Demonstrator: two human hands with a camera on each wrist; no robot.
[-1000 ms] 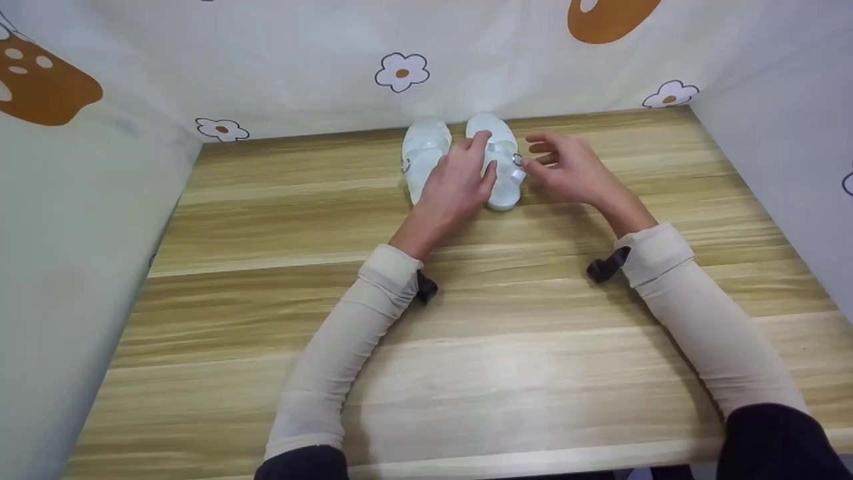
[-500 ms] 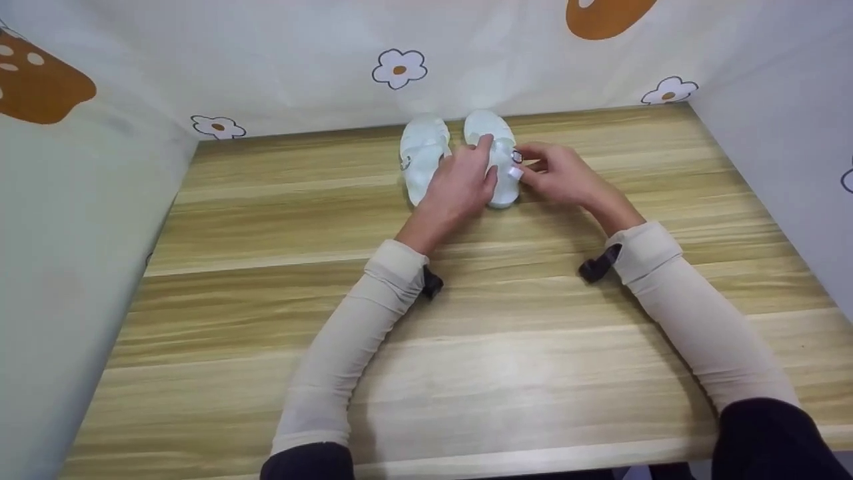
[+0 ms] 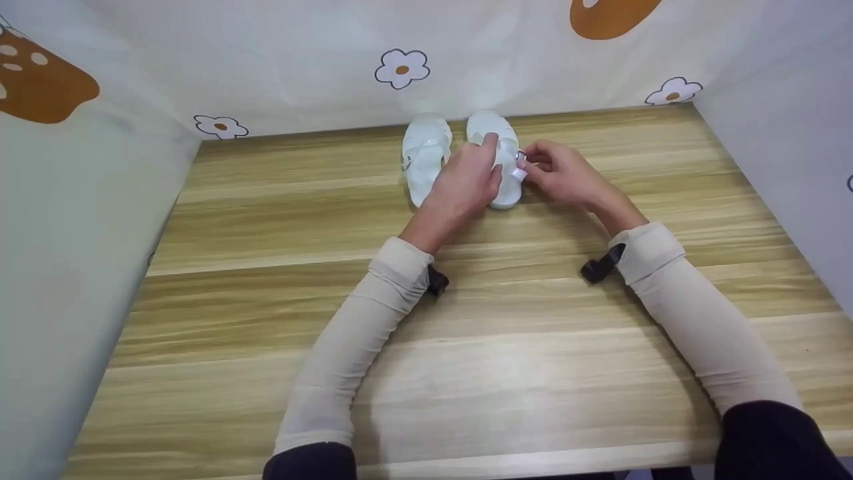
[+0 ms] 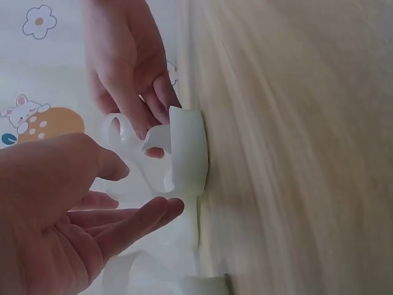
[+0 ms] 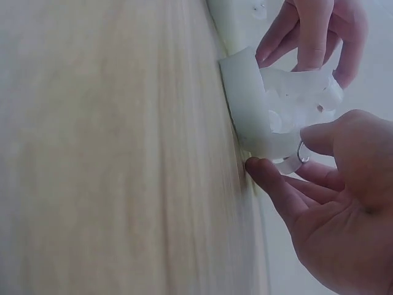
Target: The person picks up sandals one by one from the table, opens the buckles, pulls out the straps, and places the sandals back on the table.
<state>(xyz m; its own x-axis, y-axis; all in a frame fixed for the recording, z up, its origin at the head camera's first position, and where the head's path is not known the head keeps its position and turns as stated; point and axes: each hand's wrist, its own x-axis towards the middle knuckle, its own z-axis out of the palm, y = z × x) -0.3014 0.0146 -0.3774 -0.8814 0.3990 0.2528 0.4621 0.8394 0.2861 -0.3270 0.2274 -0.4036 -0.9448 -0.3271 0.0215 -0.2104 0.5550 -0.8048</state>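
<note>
Wood-grained tabletop under the fingers, a flower-printed cream cloth wall rising beyond them, and here between the hands sits the pale-mint plastic sandal, long axis running away toward that wall, far end angled slightly left. The left hand spreads its fingers over the left side, the right hand pinches the buckled strap! A matching sandal crowds the left fingers, wood stretching wide behind and rightward.
</note>
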